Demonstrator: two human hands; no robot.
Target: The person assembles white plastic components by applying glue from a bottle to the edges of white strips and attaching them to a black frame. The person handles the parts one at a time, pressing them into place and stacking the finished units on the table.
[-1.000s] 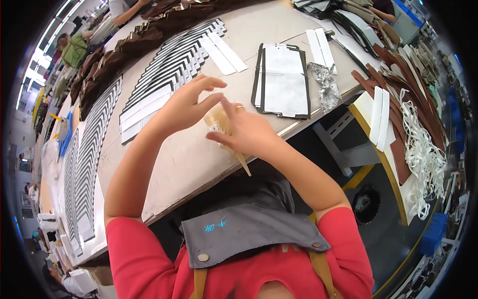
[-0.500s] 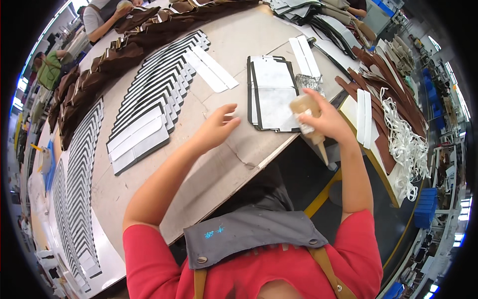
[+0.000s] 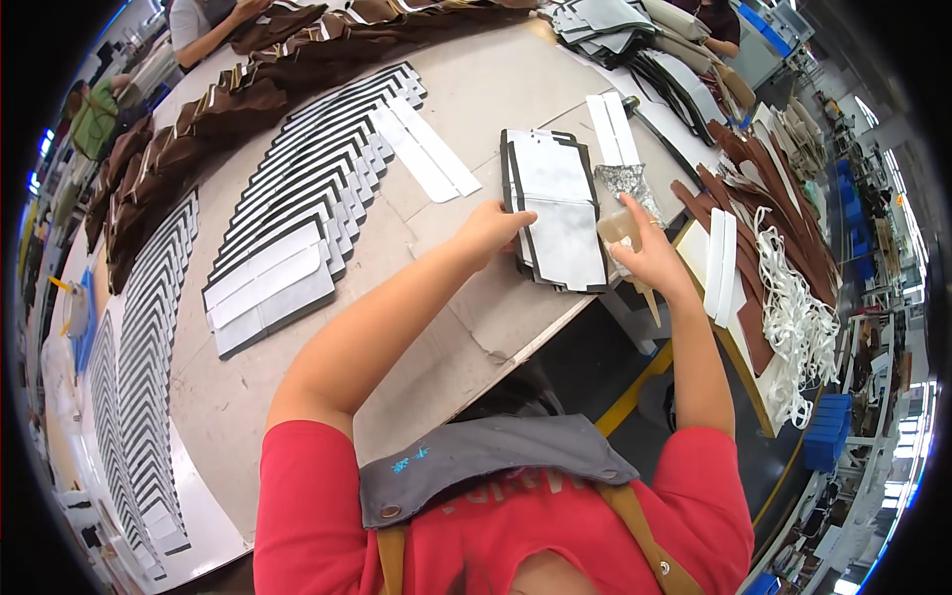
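Note:
On the table before me lies a small stack of white panels with black edges (image 3: 560, 233). My left hand (image 3: 491, 233) grips its left edge, thumb on top and the other fingers partly hidden at the side. Just right of the stack, my right hand (image 3: 650, 253) is closed round a translucent squeeze bottle (image 3: 617, 230) whose pointed nozzle tilts down past the table edge. A crumpled, speckled grey piece (image 3: 623, 181) lies beyond the bottle, touching a pair of white strips (image 3: 612, 129).
Overlapping black-and-white panels (image 3: 317, 178) fan out to the left, with white strips (image 3: 426, 149) beside them. Brown pieces (image 3: 238, 109) line the far edge. At right are brown strips (image 3: 764, 188), a tangle of white cord (image 3: 788, 307) and a dark-handled tool (image 3: 664, 129). Other people work beyond.
My left hand has moved right and taken hold of the panel stack's edge. The stack's panels look more squarely aligned. The bottle stays in my right hand, nozzle still downward.

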